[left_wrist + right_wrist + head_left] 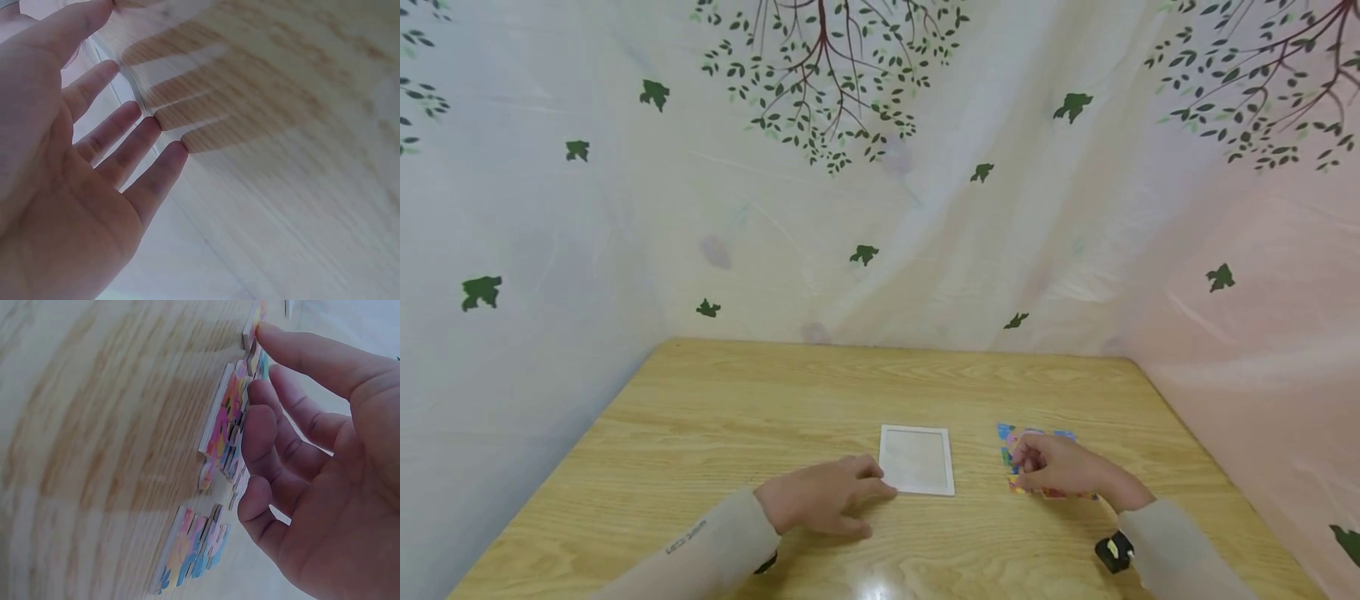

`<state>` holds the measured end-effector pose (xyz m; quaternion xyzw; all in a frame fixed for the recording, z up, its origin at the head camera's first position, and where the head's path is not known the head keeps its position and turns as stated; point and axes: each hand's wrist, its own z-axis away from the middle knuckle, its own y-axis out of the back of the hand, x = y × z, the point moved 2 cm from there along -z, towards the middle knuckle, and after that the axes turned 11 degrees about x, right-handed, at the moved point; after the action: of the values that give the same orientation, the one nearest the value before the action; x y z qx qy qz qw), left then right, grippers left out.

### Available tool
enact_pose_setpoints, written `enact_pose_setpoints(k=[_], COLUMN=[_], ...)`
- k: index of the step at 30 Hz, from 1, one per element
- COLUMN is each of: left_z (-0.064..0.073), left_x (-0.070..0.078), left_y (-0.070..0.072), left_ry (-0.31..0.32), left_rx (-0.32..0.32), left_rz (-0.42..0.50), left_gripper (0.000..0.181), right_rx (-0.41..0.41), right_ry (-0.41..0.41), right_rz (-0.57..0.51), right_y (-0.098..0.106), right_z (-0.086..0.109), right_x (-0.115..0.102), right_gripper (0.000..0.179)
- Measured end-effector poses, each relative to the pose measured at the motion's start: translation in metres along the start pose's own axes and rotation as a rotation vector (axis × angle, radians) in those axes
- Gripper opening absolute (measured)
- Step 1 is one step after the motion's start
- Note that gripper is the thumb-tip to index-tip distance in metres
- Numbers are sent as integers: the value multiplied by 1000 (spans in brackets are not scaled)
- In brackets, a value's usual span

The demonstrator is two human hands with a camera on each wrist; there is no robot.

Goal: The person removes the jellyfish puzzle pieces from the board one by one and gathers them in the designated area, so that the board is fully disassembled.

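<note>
A white square frame (951,462) with a pale grey inside lies flat on the wooden table. At its near left corner is my left hand (827,497), palm down, fingers extended and fingertips right at the rim. In the left wrist view the same hand (81,181) shows spread fingers and holds nothing. My right hand (1063,465) hovers over colourful jigsaw pieces (1006,432), partly hiding them. Seen from the right wrist, its fingers are loosely bent, and the thumb tip meets a jigsaw piece (250,334) at the group's end. Other jigsaw pieces (190,547) lie flat nearby.
The wooden table (760,400) extends behind and to both sides of the hands. A pale curtain (820,225) printed with branches and leaves encloses its back and sides. A small black device (1114,552) sits at the right wrist.
</note>
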<state>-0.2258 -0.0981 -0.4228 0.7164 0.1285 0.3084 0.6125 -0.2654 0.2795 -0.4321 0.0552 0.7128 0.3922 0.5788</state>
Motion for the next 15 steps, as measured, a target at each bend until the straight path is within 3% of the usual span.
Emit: enact_pose_setpoints(k=[4,7,12,15], left_z=[0,0,-1,-1], left_x=[-2,-6,-12,-18], left_y=[-3,-6,-11,-9], left_ry=[-7,-24,-42,-13], left_rx=[17,39,84,135], left_rz=[14,14,69,91], left_gripper=[53,52,53,55], right_rx=[15,77,266,389], right_ry=[9,4,0,34], right_rz=[16,100,296,427], right_y=[-1,0,7,14], right_z=[1,2,8,14], right_x=[0,-3,-8,-8], right_gripper=[18,15,17,28])
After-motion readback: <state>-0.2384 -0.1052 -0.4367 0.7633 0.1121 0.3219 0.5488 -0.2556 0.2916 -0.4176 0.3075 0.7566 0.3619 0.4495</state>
